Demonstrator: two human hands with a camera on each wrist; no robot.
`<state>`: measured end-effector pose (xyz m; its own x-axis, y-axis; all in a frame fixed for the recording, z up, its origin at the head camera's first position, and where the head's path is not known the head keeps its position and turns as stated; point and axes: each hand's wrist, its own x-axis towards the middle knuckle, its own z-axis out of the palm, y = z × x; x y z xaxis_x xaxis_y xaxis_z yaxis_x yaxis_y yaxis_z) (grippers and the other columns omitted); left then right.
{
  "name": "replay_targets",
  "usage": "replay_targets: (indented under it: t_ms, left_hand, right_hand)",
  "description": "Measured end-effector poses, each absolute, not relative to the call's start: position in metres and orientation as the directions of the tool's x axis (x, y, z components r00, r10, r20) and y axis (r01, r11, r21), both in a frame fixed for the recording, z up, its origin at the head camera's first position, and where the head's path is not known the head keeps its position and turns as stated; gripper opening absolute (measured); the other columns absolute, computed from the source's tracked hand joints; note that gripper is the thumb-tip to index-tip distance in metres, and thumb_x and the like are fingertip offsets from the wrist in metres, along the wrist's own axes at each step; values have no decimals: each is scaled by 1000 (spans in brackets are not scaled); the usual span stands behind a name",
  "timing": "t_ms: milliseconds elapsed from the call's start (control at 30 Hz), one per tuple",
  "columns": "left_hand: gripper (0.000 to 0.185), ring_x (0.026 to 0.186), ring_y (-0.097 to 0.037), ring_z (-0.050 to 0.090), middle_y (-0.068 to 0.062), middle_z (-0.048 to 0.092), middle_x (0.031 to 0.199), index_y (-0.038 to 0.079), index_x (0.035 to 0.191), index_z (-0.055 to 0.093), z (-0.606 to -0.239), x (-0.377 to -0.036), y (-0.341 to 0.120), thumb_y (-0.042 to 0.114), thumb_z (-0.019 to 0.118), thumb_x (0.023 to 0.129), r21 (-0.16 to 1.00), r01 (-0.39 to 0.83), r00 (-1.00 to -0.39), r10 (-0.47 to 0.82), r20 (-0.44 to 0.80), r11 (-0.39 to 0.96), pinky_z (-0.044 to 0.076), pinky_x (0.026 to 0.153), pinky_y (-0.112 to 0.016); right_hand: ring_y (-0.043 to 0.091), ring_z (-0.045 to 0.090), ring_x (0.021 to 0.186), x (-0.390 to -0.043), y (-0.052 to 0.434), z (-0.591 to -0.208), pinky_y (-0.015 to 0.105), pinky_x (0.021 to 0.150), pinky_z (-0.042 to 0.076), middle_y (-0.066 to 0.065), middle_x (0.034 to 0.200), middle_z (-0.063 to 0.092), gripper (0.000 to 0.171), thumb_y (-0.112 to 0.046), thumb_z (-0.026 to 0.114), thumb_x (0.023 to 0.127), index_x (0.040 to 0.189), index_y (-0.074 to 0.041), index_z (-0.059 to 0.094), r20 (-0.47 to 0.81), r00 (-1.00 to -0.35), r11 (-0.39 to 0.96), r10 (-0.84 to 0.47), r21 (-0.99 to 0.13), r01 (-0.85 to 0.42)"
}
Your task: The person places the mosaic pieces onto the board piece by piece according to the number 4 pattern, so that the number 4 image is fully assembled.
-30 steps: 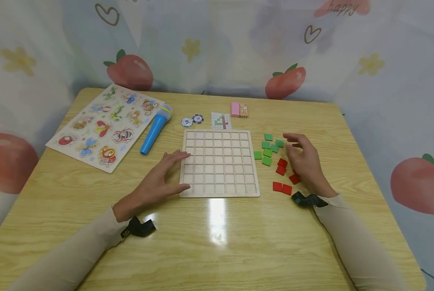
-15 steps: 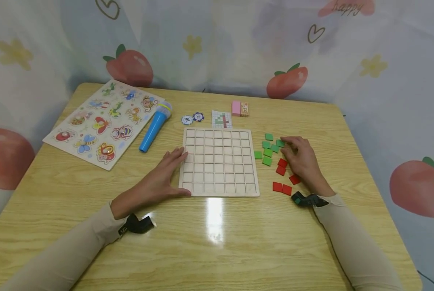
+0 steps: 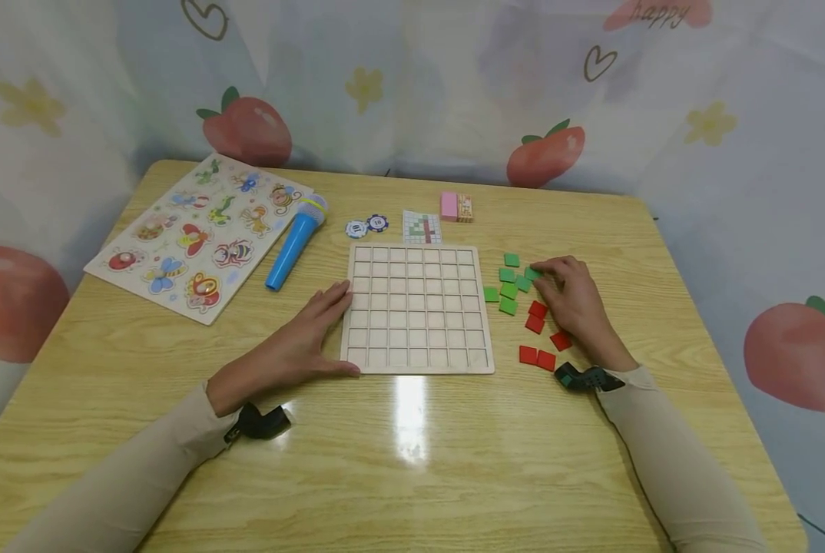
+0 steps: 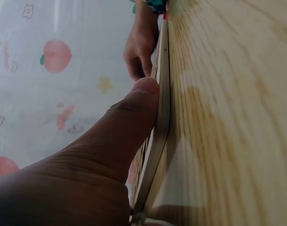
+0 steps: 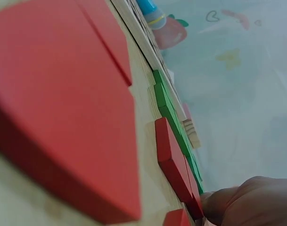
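Note:
My left hand rests along the left side of a pale wooden grid board, fingers fairly straight, thumb by the near left corner. In the left wrist view that thumb touches the board's edge. Right of the board, my right hand pinches a green square tile between thumb and forefinger; part of the tile is hidden. Several other green tiles lie around it. Nearer me are several red tiles, large in the right wrist view, where a red tile fills the foreground.
Behind the board lie a small printed grid card, two poker chips and a small pink-and-patterned block. A blue toy microphone and an insect puzzle board are at the left. A curtain hangs behind the table.
My right hand has reached left to one green tile and closed thumb and forefinger on it. My left hand has settled from above the board's left edge against that edge.

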<state>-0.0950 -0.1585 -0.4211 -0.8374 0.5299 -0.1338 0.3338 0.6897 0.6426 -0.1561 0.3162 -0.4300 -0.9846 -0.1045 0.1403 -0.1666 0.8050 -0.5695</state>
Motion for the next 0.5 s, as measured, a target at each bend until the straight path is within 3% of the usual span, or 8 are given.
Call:
replay_targets:
  t_ms: [267, 500]
  left_hand:
    - [126, 169, -40, 4, -6, 4, 183, 7, 171, 20, -421, -95, -157, 56, 91, 80, 625, 342, -838, 529, -136, 702, 13, 136, -61]
    - [126, 169, -41, 3, -4, 2, 183, 9, 172, 18, -419, -94, -158, 58, 89, 81, 626, 329, -839, 523, -150, 707, 14, 136, -62]
  right_hand:
    - [46, 45, 133, -154, 313, -423, 64, 111, 40, 27, 136, 56, 31, -13, 60, 108, 135, 1, 66, 90, -988, 815, -126, -558, -155]
    - [40, 52, 114, -152, 309, -412, 49, 91, 45, 27, 131, 52, 30, -10, 62, 105, 132, 3, 62, 93, -979, 831, -183, -518, -204]
